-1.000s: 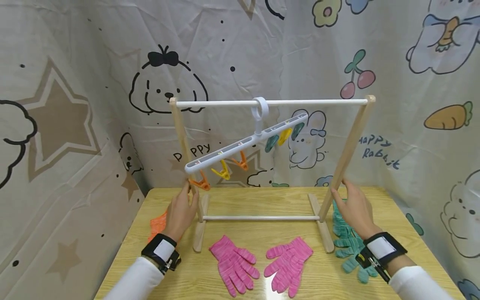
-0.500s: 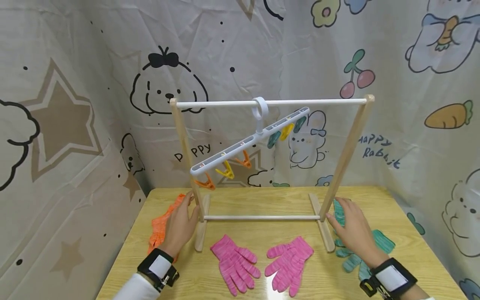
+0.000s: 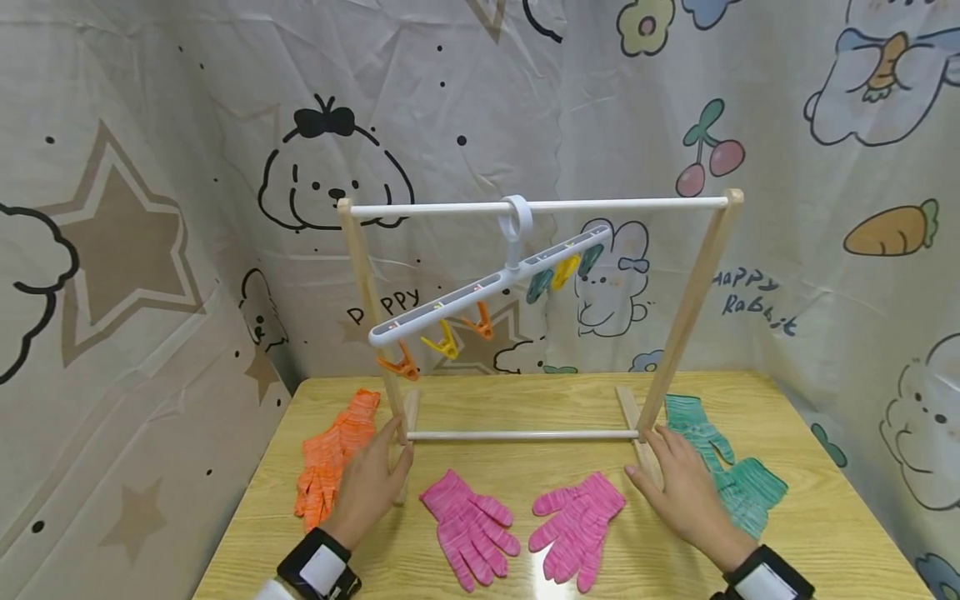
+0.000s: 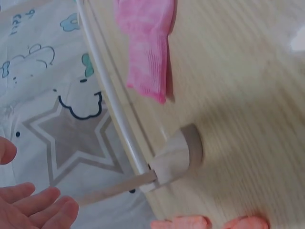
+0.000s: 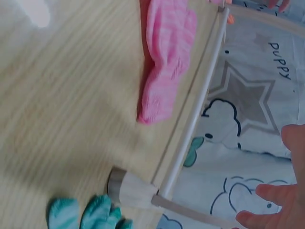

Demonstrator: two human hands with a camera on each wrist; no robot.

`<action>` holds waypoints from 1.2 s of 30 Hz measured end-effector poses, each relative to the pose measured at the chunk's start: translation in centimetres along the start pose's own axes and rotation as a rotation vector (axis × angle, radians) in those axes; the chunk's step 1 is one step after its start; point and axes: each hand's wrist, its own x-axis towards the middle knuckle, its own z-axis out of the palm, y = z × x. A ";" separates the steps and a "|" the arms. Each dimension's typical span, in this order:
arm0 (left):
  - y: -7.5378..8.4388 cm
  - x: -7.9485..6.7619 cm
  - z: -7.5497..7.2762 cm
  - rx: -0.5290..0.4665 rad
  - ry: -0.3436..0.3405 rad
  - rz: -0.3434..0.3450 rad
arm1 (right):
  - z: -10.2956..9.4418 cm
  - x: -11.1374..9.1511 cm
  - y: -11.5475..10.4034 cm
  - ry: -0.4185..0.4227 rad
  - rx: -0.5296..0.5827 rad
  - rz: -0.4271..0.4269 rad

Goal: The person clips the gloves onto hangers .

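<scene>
A wooden drying rack with a white top rail (image 3: 637,205) stands on the table, a white clip hanger (image 3: 450,310) hung from it by its ring. Orange, yellow and green clothes pegs (image 3: 446,342) dangle from the hanger. My left hand (image 3: 367,487) is by the foot of the left post, fingers loosely extended; the left wrist view has the fingers (image 4: 45,210) apart with nothing gripped. On the other side my right hand (image 3: 686,496) is beside the right post's foot, thumb and fingers (image 5: 271,194) spread and holding nothing.
Two pink gloves (image 3: 472,533) lie flat in front of the rack. Orange gloves (image 3: 330,458) lie left of it, green gloves (image 3: 697,429) right of it, partly behind my hands. A printed curtain (image 3: 465,83) encloses the table's back and sides.
Both hands have moved down along the posts and toward me, to the rack's feet. The hanger has swayed slightly; more of the orange and green gloves shows.
</scene>
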 end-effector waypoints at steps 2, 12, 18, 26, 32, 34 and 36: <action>0.4 -0.4 0.2 0.004 -0.013 0.013 | 0.4 -0.2 -0.3 0.004 -0.005 -0.017; 1.7 -1.9 1.3 -0.013 -0.080 0.029 | 2.1 -1.1 -2.3 0.004 0.006 -0.078; 1.8 -2.4 1.9 -0.019 -0.104 0.044 | 2.8 -1.3 -3.4 -0.024 0.021 -0.102; 2.2 -2.6 2.6 0.012 -0.095 0.116 | 3.6 -1.2 -4.7 -0.039 0.082 -0.116; 2.1 -2.7 3.2 0.022 -0.100 0.131 | 4.2 -1.0 -6.0 -0.053 0.097 -0.142; 1.9 -2.7 3.3 0.029 -0.106 0.130 | 4.4 -0.9 -6.5 -0.060 0.100 -0.150; 1.8 -2.7 3.5 0.040 -0.110 0.131 | 4.5 -0.8 -7.0 -0.068 0.109 -0.158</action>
